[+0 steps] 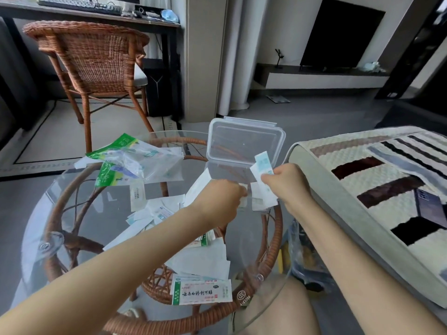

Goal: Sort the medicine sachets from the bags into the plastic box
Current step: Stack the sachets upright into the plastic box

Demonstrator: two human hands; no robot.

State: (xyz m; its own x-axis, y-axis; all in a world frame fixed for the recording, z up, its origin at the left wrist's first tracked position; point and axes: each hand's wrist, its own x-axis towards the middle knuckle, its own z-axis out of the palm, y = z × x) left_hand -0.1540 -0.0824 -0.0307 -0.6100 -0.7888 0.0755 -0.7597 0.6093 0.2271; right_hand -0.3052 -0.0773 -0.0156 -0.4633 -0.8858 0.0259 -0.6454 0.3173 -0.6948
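Pinching a fan of thin white-and-blue paper sachets (262, 165) in my right hand (287, 182), fingers curled tight, I judge them feather-light, floppy and slick, best nipped by an edge. My left hand (217, 201) reaches into the clear plastic box (242, 141); whether it grips anything, I cannot tell. Loose white sachets (154, 213) litter the round glass table (96, 213), with green-printed plastic bags (135, 155) beyond.

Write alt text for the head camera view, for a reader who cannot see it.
Two hands work at an open clear plastic box on a round glass table: the right hand grips white-and-blue sachets over it, while the left hand reaches inside. Loose sachets and plastic bags lie to the left.
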